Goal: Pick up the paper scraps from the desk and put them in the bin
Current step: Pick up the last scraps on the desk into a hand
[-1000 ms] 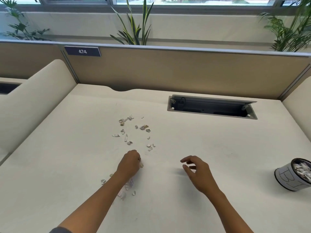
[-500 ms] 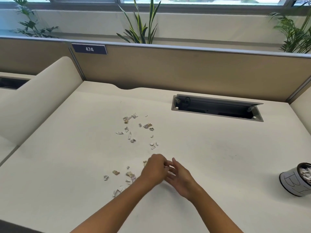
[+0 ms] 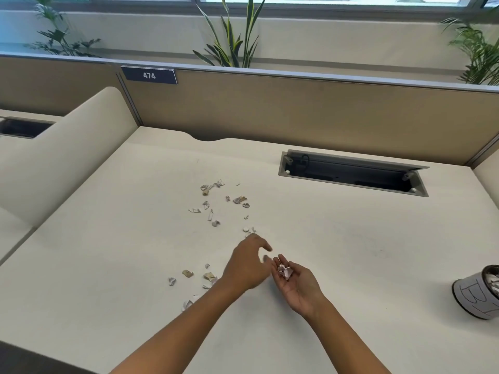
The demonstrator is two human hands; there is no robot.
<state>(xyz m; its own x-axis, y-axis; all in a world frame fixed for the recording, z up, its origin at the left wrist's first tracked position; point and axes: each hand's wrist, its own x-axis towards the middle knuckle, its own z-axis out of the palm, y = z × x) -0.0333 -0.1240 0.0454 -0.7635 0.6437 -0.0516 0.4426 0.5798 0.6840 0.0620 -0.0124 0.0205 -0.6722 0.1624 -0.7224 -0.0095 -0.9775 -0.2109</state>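
Right hand [image 3: 297,283] cups small crumpled white paper scraps [image 3: 285,271] loosely, palm up; left hand [image 3: 249,261] open, empty; tilting en route to grey cylindrical bin [image 3: 476,292] risks spilling.

cream desk [image 3: 351,265], white and tan paper scraps [image 3: 213,203], grey bin [image 3: 475,295]

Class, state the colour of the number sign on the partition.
The rectangular number sign is dark navy with white digits, seen in the head view.
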